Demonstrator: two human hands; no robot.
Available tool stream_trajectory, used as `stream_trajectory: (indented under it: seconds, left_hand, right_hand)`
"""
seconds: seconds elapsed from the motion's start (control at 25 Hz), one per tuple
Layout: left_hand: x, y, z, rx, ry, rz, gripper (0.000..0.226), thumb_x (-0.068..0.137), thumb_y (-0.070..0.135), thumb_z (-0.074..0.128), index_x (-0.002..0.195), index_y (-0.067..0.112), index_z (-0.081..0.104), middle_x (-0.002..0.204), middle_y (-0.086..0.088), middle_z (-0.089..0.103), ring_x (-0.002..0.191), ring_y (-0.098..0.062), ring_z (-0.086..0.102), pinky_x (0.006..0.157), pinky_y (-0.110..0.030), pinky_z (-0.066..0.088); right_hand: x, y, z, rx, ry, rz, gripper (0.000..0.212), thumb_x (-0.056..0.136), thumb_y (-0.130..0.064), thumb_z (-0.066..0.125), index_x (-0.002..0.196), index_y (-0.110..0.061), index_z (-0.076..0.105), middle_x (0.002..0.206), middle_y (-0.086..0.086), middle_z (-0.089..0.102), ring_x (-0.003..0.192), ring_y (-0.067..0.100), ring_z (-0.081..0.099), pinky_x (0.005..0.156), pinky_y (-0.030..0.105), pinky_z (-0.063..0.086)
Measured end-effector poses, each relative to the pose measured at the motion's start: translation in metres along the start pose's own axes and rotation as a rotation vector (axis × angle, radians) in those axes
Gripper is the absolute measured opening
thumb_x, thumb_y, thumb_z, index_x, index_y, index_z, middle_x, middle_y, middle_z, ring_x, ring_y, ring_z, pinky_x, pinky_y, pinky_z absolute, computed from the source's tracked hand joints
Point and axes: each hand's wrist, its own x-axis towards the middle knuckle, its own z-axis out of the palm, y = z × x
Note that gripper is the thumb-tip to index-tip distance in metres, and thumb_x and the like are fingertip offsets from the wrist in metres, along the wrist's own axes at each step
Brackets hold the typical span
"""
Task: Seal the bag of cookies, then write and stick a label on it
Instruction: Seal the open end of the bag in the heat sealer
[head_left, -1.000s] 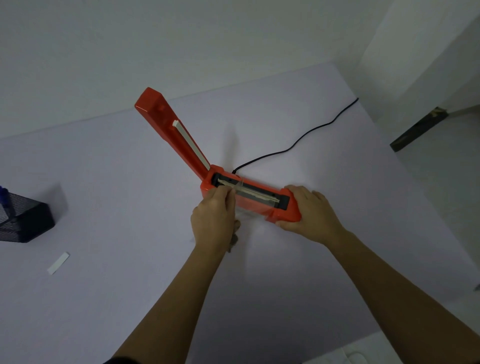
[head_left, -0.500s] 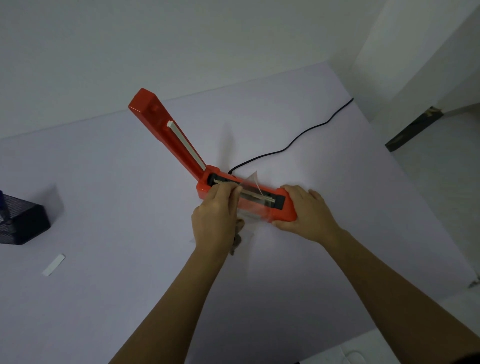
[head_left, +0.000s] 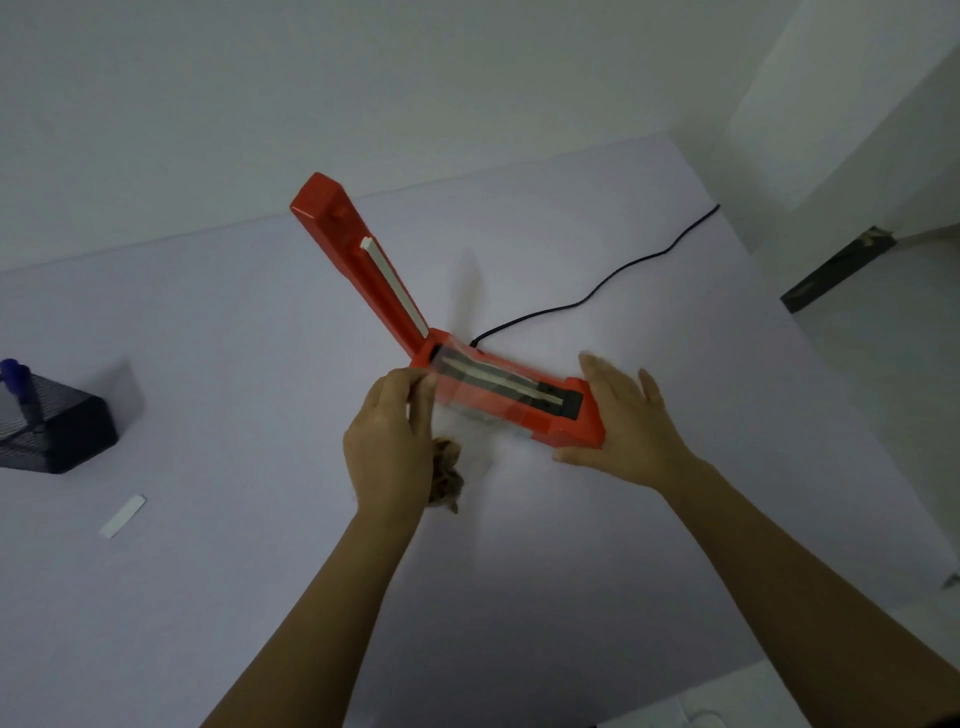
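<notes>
A red heat sealer (head_left: 540, 428) lies mid-table with its lid (head_left: 358, 265) raised up to the left. A clear bag (head_left: 467, 397) is draped over the sealing strip, and brown cookies (head_left: 447, 475) show in its lower part beside my wrist. My left hand (head_left: 389, 447) pinches the bag's left edge at the sealer's hinge end. My right hand (head_left: 631, 423) hovers with fingers spread by the sealer's right end, its thumb under the front edge. A white label strip (head_left: 122, 516) lies on the table at the left.
A black mesh pen holder (head_left: 57, 436) with a blue pen (head_left: 15, 376) stands at the far left. A black power cord (head_left: 597, 291) runs from the sealer to the table's back right edge. A wall lies behind the white table (head_left: 260, 597).
The bag's open end has been pulled further across the sealing strip. My right hand has let go of the sealer's right end and opened its fingers.
</notes>
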Motion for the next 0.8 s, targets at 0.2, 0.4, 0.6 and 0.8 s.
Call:
stream_trajectory:
  seconds: [0.2,0.4,0.6,0.8]
  left_hand:
    - [-0.034,-0.059,-0.033,-0.087,0.023,-0.503,0.018,0.094,0.028,0.051,0.09,0.014,0.062,0.081,0.004,0.063,0.066,-0.005,0.053,0.061,-0.014,0.039]
    - [-0.08,-0.099,-0.041,-0.112,0.06,-0.769,0.02,0.095,0.027,0.049,0.092,0.011,0.062,0.079,0.004,0.059,0.067,-0.009,0.052,0.059,-0.021,0.038]
    - [-0.088,-0.124,-0.043,-0.117,0.038,-0.824,0.022,0.097,0.028,0.045,0.096,0.01,0.059,0.077,0.002,0.059,0.069,-0.015,0.054,0.063,-0.026,0.036]
    - [-0.085,-0.14,-0.046,-0.03,-0.001,-0.718,0.027,0.096,0.032,0.044,0.082,0.011,0.056,0.071,-0.001,0.059,0.067,-0.02,0.055,0.063,-0.029,0.038]
  right_hand:
    - [-0.036,-0.079,0.021,0.489,0.397,-0.118,0.048,0.081,-0.047,0.058,0.116,-0.015,0.053,0.108,-0.002,0.056,0.1,0.004,0.048,0.089,0.014,0.038]
    - [-0.036,-0.158,0.081,0.867,-0.217,0.231,0.032,0.089,-0.042,0.055,0.112,-0.022,0.06,0.101,-0.011,0.062,0.091,0.004,0.058,0.076,0.011,0.043]
    - [-0.024,-0.179,0.112,0.836,-0.158,0.296,0.013,0.085,-0.027,0.065,0.091,-0.016,0.069,0.086,-0.005,0.068,0.082,0.01,0.064,0.076,0.02,0.049]
    - [-0.016,-0.182,0.118,0.721,-0.103,0.291,0.009,0.081,-0.023,0.068,0.086,-0.015,0.071,0.079,-0.003,0.069,0.073,0.008,0.063,0.065,0.013,0.045]
